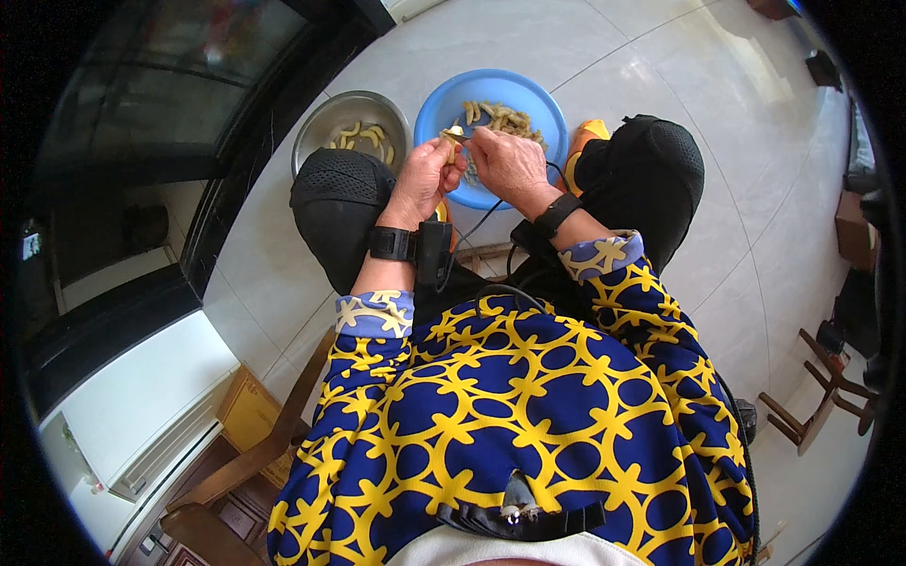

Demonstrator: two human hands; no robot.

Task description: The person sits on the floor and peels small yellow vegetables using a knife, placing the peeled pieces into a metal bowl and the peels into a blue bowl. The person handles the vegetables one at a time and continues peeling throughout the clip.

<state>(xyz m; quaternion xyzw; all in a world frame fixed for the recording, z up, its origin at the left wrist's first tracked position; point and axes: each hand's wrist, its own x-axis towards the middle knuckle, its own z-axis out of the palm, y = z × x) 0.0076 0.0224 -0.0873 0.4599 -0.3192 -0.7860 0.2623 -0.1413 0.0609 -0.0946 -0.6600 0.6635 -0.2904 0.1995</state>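
Note:
Over the near left part of a blue plastic basin point(489, 78), my left hand point(426, 175) holds a small pale-yellow root-like piece point(451, 146) between its fingers. My right hand point(509, 160) grips a small knife, and its dark blade point(459, 137) touches that piece. Most of the knife's handle is hidden in my fingers. Inside the basin lies a heap of brownish, finger-shaped pieces point(511, 122), with small scraps near my hands. To the left, a steel bowl point(318, 117) holds several pale peeled pieces point(373, 136) on its bottom.
My knees stand on either side of the basin, the left one overlapping the steel bowl's near edge. A black cable point(473, 244) runs between my wrists. A dark-framed glass panel point(191, 85) is on the left, a wooden stool point(817, 396) on the far right, a cardboard box point(856, 230) above it.

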